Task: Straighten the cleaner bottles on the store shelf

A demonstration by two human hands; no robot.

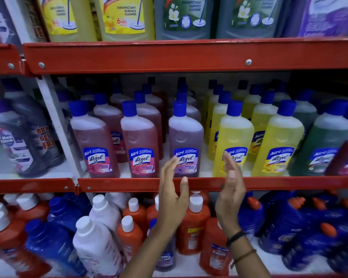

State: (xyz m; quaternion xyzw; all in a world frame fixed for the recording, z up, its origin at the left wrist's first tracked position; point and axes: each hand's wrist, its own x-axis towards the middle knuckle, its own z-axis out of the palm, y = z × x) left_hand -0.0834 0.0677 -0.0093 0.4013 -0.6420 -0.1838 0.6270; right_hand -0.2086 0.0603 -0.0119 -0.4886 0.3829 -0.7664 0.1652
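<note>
Blue-capped cleaner bottles stand in rows on the middle shelf (129, 183). At the front are two pink bottles (95, 141) (140, 141), a lavender bottle (186, 137), two yellow bottles (236, 135) (279, 141) and a green bottle (321, 145). My left hand (172, 197) and my right hand (230, 191) are raised in front of the shelf lip, palms facing each other, fingers apart. They flank the lavender bottle's lower part without touching it. Both hands hold nothing.
Large yellow, green and purple bottles (127, 17) fill the shelf above, behind a red rail (169, 57). Below are orange bottles (193, 223), white bottles (97, 241) and blue bottles (301, 223), several leaning. A white upright (57, 121) separates dark bottles (22, 137) at left.
</note>
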